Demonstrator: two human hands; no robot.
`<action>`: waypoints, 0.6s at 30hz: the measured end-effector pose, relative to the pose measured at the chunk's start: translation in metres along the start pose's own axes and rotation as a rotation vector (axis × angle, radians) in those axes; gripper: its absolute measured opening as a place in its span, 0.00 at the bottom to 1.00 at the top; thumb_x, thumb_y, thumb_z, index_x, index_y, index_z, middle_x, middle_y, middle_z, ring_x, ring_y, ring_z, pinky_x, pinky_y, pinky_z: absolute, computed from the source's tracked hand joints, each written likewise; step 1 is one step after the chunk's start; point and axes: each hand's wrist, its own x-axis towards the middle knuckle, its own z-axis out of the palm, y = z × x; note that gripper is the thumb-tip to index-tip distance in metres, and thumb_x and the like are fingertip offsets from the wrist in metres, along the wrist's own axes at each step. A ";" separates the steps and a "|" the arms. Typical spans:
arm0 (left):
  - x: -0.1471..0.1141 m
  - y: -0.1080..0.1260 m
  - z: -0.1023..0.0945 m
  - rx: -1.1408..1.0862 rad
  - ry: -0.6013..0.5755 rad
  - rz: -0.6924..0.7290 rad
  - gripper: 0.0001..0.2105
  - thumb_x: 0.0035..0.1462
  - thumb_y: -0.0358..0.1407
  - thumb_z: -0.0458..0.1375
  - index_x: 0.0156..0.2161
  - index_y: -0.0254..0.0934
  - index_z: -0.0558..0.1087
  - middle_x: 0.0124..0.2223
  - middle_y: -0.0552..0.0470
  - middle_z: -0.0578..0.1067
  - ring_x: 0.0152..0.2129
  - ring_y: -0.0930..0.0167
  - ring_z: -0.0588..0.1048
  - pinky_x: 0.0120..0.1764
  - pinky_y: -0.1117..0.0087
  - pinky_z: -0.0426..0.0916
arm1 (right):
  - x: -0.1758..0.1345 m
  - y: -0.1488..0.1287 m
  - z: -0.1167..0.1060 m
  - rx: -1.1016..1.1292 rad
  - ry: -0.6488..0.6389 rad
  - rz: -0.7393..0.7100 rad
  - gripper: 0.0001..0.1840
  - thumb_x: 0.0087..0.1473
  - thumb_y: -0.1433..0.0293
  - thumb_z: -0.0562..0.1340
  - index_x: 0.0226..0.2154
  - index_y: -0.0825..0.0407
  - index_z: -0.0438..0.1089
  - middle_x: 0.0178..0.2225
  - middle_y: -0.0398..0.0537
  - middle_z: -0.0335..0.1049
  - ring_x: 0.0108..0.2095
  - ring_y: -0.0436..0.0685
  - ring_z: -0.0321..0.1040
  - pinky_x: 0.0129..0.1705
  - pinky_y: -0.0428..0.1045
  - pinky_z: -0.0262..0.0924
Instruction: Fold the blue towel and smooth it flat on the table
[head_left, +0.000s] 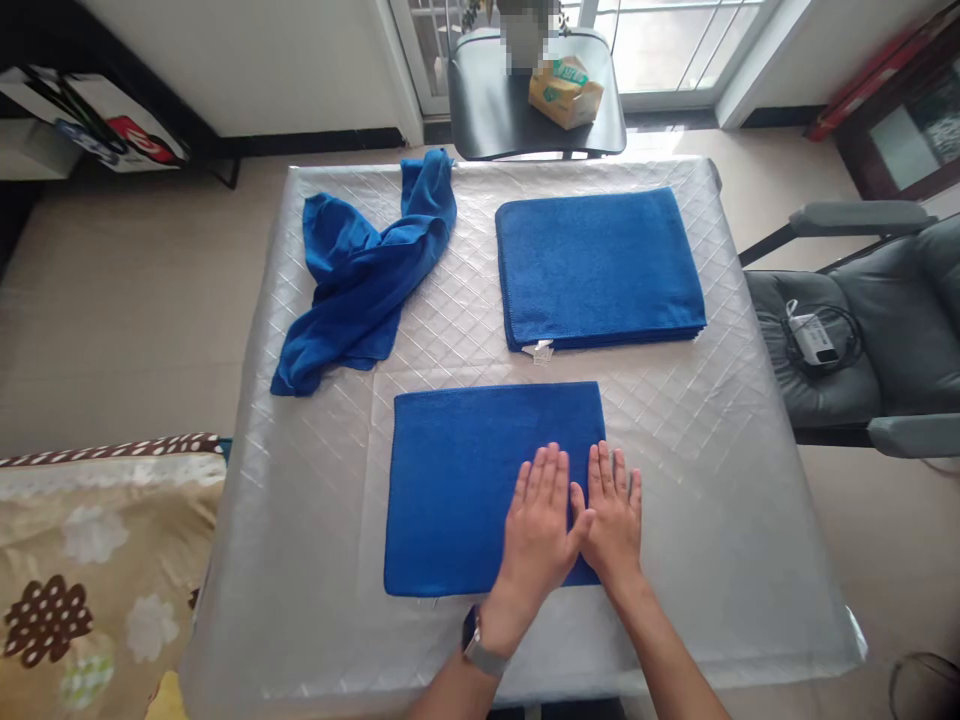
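Note:
A blue towel lies flat as a rectangle on the near middle of the table. My left hand, with a watch on its wrist, rests palm down on the towel's right part, fingers stretched out. Beside it, my right hand lies flat over the towel's right edge, fingers also extended, and the two thumbs are close together. Farther back on the right sits a neat stack of folded blue towels, a white tag showing at its front edge. A crumpled blue towel lies at the back left.
The table has a silvery quilted cover. Behind it, a dark chair bears a yellow tissue pack. A grey armchair stands at the right, with a white adapter and cable on its seat. Patterned bedding is at the left.

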 end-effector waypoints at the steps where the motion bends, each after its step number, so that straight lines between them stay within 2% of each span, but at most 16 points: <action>1: 0.011 0.010 0.006 -0.015 -0.013 0.041 0.35 0.68 0.48 0.46 0.71 0.32 0.38 0.72 0.43 0.48 0.68 0.62 0.47 0.67 0.55 0.50 | -0.001 0.001 0.000 0.006 -0.008 -0.018 0.37 0.66 0.65 0.47 0.70 0.51 0.27 0.72 0.50 0.37 0.71 0.64 0.33 0.68 0.67 0.36; 5: 0.032 0.023 0.023 -0.021 -0.024 0.035 0.33 0.68 0.45 0.45 0.71 0.32 0.43 0.71 0.44 0.50 0.68 0.63 0.48 0.67 0.56 0.52 | -0.002 0.005 -0.002 0.027 -0.018 -0.037 0.38 0.65 0.66 0.49 0.70 0.51 0.29 0.72 0.50 0.37 0.71 0.66 0.30 0.68 0.67 0.35; 10: 0.014 0.011 0.028 0.067 -0.002 -0.028 0.31 0.68 0.41 0.45 0.71 0.32 0.41 0.71 0.43 0.50 0.68 0.63 0.49 0.67 0.55 0.52 | -0.001 0.003 0.000 0.058 0.032 -0.034 0.37 0.65 0.67 0.48 0.70 0.52 0.29 0.71 0.49 0.38 0.71 0.65 0.32 0.68 0.67 0.36; 14: -0.006 -0.010 0.023 0.154 0.019 -0.102 0.34 0.68 0.45 0.47 0.71 0.34 0.39 0.71 0.43 0.52 0.68 0.61 0.51 0.66 0.53 0.52 | 0.002 0.000 -0.001 0.064 0.037 0.013 0.38 0.66 0.65 0.49 0.70 0.52 0.27 0.70 0.50 0.42 0.71 0.63 0.33 0.69 0.67 0.36; 18: -0.027 -0.050 0.008 0.208 0.061 -0.245 0.33 0.69 0.45 0.46 0.71 0.35 0.38 0.71 0.43 0.51 0.68 0.61 0.50 0.67 0.51 0.49 | 0.002 0.000 -0.002 0.061 0.013 0.028 0.38 0.66 0.63 0.48 0.70 0.52 0.28 0.71 0.48 0.42 0.71 0.62 0.34 0.69 0.66 0.35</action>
